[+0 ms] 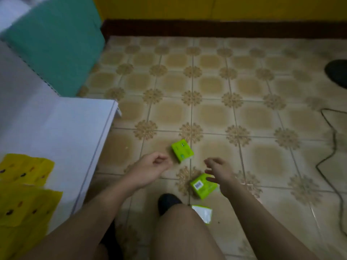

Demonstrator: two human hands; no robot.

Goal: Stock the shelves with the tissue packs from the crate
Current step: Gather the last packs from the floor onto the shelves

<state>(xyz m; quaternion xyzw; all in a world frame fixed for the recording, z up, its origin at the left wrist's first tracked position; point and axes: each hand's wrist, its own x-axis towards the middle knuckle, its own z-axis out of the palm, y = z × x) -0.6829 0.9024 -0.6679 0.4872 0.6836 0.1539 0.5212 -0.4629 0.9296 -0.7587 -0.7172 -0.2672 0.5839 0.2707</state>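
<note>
The left hand (150, 168) reaches forward and down with fingers loosely curled, holding nothing, while the right hand (218, 170) reaches beside it, fingers spread, slightly bent, likewise holding nothing.

Both hands over floor (262, 109), left hand (152, 166) and right hand (219, 171) apart. First tissue pack (182, 150) on floor between them, just ahead of fingertips, nearer left hand. Second tissue pack (201, 186) on floor under right hand, partly hidden by it; contact unclear. Third tissue pack (203, 212) behind right hand, closer to body, beside knee (180, 222). Shoe (167, 201) behind and between hands. Shelf (56, 128) left of left hand; stacked packs (24, 169) on it, far left and behind. Big box (56, 44) far ahead-left, past shelf. Cable (334, 147) on floor well right of right hand. Wall (206, 8) far ahead.
</note>
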